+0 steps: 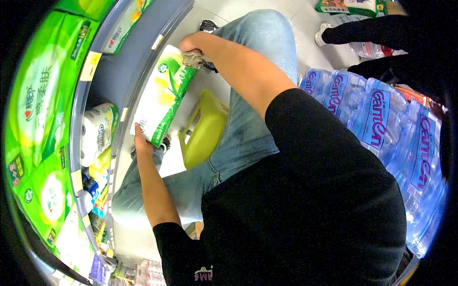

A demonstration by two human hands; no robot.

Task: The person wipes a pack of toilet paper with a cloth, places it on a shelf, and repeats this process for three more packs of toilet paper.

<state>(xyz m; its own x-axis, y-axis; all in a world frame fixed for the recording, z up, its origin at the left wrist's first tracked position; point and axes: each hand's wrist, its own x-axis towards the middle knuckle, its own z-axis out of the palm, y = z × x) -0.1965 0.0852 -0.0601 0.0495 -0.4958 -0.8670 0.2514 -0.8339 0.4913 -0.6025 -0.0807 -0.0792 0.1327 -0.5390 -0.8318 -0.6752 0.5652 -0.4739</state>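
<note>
A white and green tissue pack (155, 95) with yellow printing is held slanted in front of the shelf. My left hand (142, 141) grips its lower end, a finger lying along the white face. At the pack's upper end is my right hand (190, 43), fingers closed around a crumpled grey-brown cloth (192, 59) that touches the pack's edge. Part of the right hand's fingers is hidden. Beneath the pack, between my jeans-covered legs, stands a yellow-green plastic stool (206, 128).
The shelf edge (125, 114) with price labels curves close on the left. It holds large green tissue packs (40, 95) and a roll-paper pack (101, 131). Shrink-wrapped water bottles (377, 114) are stacked behind me at right. A person's black-trousered legs (367, 33) show at upper right.
</note>
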